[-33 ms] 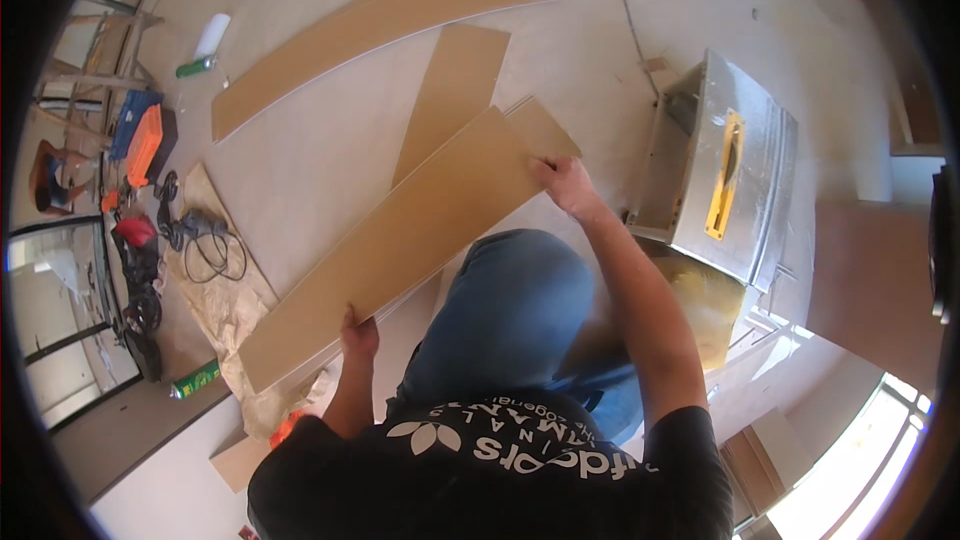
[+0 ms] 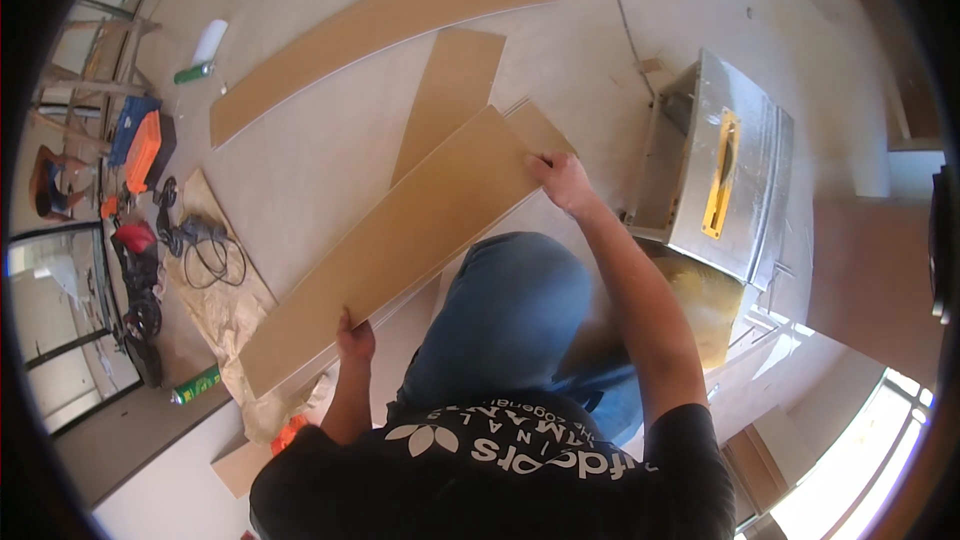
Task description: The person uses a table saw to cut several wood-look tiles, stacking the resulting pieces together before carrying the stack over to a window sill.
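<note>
A long tan board point(image 2: 390, 240) with pale edges lies slantwise before my knee, gripped along its near edge by both hands. My left hand point(image 2: 355, 336) is closed on it toward the lower left end, thumb on top. At the upper right end my right hand point(image 2: 560, 180) pinches the near edge, its fingers partly hidden underneath. Another tan board point(image 2: 545, 126) shows from under the far right end. Beyond it a shorter tan piece point(image 2: 452, 90) rests on the floor, close to the held board's far edge.
Long tan boards point(image 2: 380, 35) lie stacked farther off. A metal table saw point(image 2: 735, 175) with a yellow insert stands at the right. On the left are an orange toolbox point(image 2: 148, 150), a corded tool point(image 2: 200, 232), a green can point(image 2: 196, 385) and a white-and-green can point(image 2: 205, 50).
Almost nothing differs. Both hands keep their hold on the board, and the whole view has shifted very slightly.
</note>
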### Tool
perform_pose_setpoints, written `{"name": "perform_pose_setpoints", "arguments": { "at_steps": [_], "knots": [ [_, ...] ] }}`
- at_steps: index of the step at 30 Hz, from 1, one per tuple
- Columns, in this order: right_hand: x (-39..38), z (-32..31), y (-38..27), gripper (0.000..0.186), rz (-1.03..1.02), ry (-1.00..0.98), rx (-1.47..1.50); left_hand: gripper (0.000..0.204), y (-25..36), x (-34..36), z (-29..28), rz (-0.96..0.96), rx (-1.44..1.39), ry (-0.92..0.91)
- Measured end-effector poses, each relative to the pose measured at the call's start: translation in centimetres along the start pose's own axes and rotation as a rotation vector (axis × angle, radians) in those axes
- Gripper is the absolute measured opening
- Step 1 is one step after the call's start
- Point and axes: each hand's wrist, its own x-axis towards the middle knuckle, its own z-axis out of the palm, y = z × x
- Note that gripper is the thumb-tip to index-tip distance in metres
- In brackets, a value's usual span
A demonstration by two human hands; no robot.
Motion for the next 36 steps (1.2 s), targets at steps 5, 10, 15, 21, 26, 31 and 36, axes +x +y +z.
{"name": "perform_pose_setpoints", "arguments": {
  "at_steps": [5,10,15,21,26,31,36],
  "knots": [
    [1.1,-5.8,0.6,0.031,-0.038,0.339,-0.304,0.019,-0.1,-1.9,11.5,-0.094,-0.012,0.071],
    [-1.6,-9.8,-2.3,0.039,-0.494,0.623,-0.914,0.021,0.9,-2.4,22.3,0.011,0.109,-0.215],
    [-5.7,-10.9,-5.9,0.046,-0.845,0.473,-0.832,0.027,2.7,2.2,33.5,0.041,0.201,-0.492],
    [-3.3,-16.2,-3.5,0.039,-0.567,0.773,-1.032,0.026,-3.8,7.4,47.3,-0.084,0.327,-0.558],
    [0.6,-19.9,-0.9,0.033,-0.42,0.949,-1.036,0.025,-10.6,13.6,55.0,-0.211,0.37,-0.546],
    [2.3,-22.0,4.3,0.033,-0.292,0.849,-0.937,0.025,-17.4,16.7,57.8,-0.247,0.469,-0.542],
    [2.6,-22.2,5.8,0.031,-0.253,1.072,-0.883,0.025,-19.9,18.8,58.1,-0.294,0.494,-0.577]
  ]
}}
